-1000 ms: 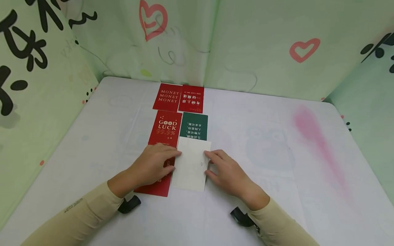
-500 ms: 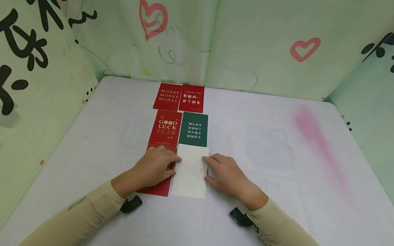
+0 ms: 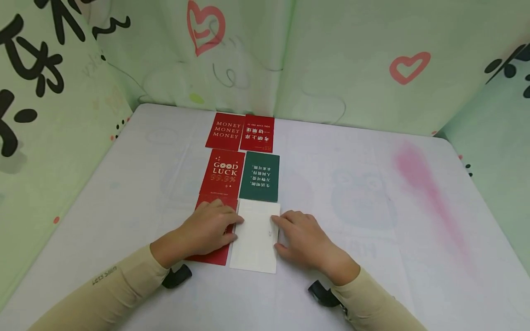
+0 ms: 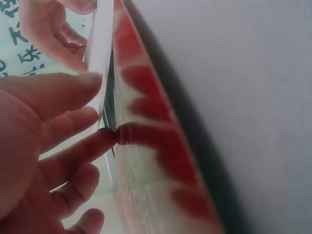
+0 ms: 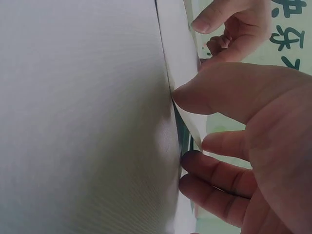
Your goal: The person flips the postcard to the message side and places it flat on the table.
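Note:
A white blank-faced card lies between my two hands, just below the dark green card. My left hand holds its left edge with thumb and forefinger, reaching across a red card that it partly hides. On the right edge, the thumb and forefinger of my right hand grip the same card. In the left wrist view a fingertip touches the glossy red card. The right wrist view shows the white card slightly raised along its edge, with dark green visible beneath.
Above stand a red "Good Luck" card, a red "Money" card and another red card by the back curtain. The white tabletop extends on both sides, with a pink streak at right.
Both hands have drawn the white card toward the person, off the green card, which now shows whole. The other cards have stayed where they were.

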`<action>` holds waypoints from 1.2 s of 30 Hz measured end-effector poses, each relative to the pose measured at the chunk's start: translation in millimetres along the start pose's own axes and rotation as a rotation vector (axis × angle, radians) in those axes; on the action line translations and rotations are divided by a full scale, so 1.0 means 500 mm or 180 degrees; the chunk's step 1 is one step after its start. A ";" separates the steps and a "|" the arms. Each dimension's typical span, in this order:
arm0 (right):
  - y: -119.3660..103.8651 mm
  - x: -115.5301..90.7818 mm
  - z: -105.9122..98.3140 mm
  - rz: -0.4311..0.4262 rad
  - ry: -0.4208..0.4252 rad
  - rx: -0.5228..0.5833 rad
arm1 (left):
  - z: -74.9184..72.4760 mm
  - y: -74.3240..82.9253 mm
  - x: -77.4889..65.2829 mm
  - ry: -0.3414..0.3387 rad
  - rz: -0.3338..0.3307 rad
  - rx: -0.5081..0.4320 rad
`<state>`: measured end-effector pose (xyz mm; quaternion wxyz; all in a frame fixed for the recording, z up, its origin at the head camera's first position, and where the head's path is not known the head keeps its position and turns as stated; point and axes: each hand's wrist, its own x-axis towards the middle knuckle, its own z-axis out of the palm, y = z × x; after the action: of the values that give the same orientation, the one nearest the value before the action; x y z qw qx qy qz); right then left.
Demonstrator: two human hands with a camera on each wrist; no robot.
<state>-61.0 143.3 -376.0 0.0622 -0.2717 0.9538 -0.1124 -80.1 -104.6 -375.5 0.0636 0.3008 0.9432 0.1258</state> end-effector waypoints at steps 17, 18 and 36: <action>0.007 0.002 -0.001 0.0030 0.0053 0.0150 | 0.004 0.002 0.002 -0.0052 0.0044 -0.0122; 0.008 0.002 0.000 0.0039 0.0033 0.0182 | 0.004 0.002 0.002 -0.0068 0.0022 -0.0139; 0.014 0.006 -0.013 0.0110 0.0012 0.0505 | -0.007 0.003 -0.001 0.0015 -0.0024 -0.0070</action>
<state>-68.3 148.6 -371.4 0.0837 -0.2492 0.9465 -0.1871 -79.6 -104.6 -371.5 0.0652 0.2963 0.9430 0.1366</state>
